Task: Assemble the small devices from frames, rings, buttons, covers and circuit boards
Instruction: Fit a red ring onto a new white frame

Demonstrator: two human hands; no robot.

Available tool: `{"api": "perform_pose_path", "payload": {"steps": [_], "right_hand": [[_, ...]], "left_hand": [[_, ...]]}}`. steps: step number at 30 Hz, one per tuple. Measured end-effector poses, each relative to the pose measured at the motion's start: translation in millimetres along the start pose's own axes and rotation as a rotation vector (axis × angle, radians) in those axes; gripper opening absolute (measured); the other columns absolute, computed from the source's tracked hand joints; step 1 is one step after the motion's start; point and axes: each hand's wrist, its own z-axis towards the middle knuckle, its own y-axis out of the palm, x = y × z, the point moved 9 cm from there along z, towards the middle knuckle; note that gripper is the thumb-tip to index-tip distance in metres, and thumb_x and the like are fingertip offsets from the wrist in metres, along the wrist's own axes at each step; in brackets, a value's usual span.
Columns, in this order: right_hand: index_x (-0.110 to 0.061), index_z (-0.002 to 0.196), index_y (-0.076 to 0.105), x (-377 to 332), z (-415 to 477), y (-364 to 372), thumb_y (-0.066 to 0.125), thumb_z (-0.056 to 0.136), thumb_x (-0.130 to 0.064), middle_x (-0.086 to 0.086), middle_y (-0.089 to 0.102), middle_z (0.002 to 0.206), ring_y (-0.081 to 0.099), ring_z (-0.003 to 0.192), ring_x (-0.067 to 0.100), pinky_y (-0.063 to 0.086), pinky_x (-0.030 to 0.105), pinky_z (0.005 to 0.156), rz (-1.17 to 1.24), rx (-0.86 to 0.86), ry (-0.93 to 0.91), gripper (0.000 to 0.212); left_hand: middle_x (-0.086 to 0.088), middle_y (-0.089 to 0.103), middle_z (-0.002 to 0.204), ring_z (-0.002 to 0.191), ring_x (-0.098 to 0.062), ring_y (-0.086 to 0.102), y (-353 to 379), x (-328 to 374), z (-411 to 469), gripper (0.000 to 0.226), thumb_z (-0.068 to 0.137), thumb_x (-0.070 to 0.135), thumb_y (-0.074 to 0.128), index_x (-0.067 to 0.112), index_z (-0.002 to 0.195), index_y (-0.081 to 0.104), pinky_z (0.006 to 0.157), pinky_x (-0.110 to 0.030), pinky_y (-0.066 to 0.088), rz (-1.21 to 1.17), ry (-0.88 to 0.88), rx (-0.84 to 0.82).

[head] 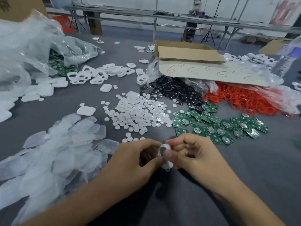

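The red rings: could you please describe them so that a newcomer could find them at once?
Find the open cardboard box on the grey table. In front of it, below the sheet marked with red sixes, the red rings spill from a clear bag. They are the only red heap, with black round parts to their left.

- two hands in view, left hand [130, 160] and right hand [197, 154]; both bare.
- left forearm [78, 204] bare to the frame edge at 7 o'clock.
- right forearm [241, 198] bare to the frame edge at 5 o'clock.
- right thumbnail [168, 154] short and plain; outline blurred.
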Motion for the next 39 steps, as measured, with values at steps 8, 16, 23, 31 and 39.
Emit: {"api": "perform_pose_path", "payload": {"steps": [8, 16, 23, 31, 39], "right_hand": [[-0.034, 0.096, 0.076, -6, -8, 16, 0.088, 0.075, -0.03, -0.009, 0.066, 0.078, 0.067, 0.07, 0.013, 0.057, 0.032, 0.066, -0.263, 0.076, -0.074, 0.024], [-0.036, 0.087, 0.076, -7, -13, 10, 0.072, 0.087, -0.017, -0.008, 0.073, 0.081, 0.069, 0.073, 0.008, 0.056, 0.027, 0.071, -0.361, 0.094, -0.052, 0.02], [-0.027, 0.089, 0.077, -26, 14, -101, 0.073, 0.087, -0.02, -0.015, 0.073, 0.074, 0.065, 0.064, 0.002, 0.051, 0.019, 0.064, -0.529, 0.451, -0.045, 0.008], [-0.021, 0.108, 0.077, -2, 73, -220, 0.064, 0.086, -0.02, 0.012, 0.074, 0.112, 0.062, 0.111, 0.037, 0.052, 0.042, 0.095, -0.922, 0.767, 0.254, 0.026], [-0.02, 0.085, 0.077, 31, 96, -251, 0.065, 0.088, -0.025, 0.013, 0.074, 0.092, 0.063, 0.096, 0.04, 0.049, 0.042, 0.087, -0.95, 0.805, 0.297, 0.013]], "left_hand": [[0.004, 0.067, 0.087, 0.074, -0.017, 0.061, 1, -6, 1, 0.028, 0.093, 0.017, 0.071, 0.034, 0.115, 0.074, 0.066, -0.033, 0.052, -0.077, 0.004, -0.219], [0.019, 0.062, 0.091, 0.089, -0.002, 0.062, -3, -3, -4, 0.028, 0.084, 0.049, 0.073, 0.04, 0.11, 0.076, 0.072, -0.013, 0.044, 0.083, 0.093, -0.061], [0.025, 0.055, 0.105, 0.1, 0.01, 0.053, -3, 33, 14, 0.037, 0.096, 0.06, 0.055, 0.039, 0.122, 0.07, 0.084, -0.003, 0.035, 0.159, 0.128, 0.07], [-0.008, 0.063, 0.119, 0.106, -0.025, 0.062, 109, 118, 186, 0.024, 0.099, 0.013, 0.056, 0.016, 0.117, 0.071, 0.098, -0.041, 0.052, 0.177, 0.144, -0.011], [-0.014, 0.068, 0.118, 0.113, -0.033, 0.062, 179, 104, 263, 0.025, 0.1, 0.004, 0.051, 0.009, 0.119, 0.066, 0.088, -0.039, 0.051, 0.475, 0.198, -0.14]]}}
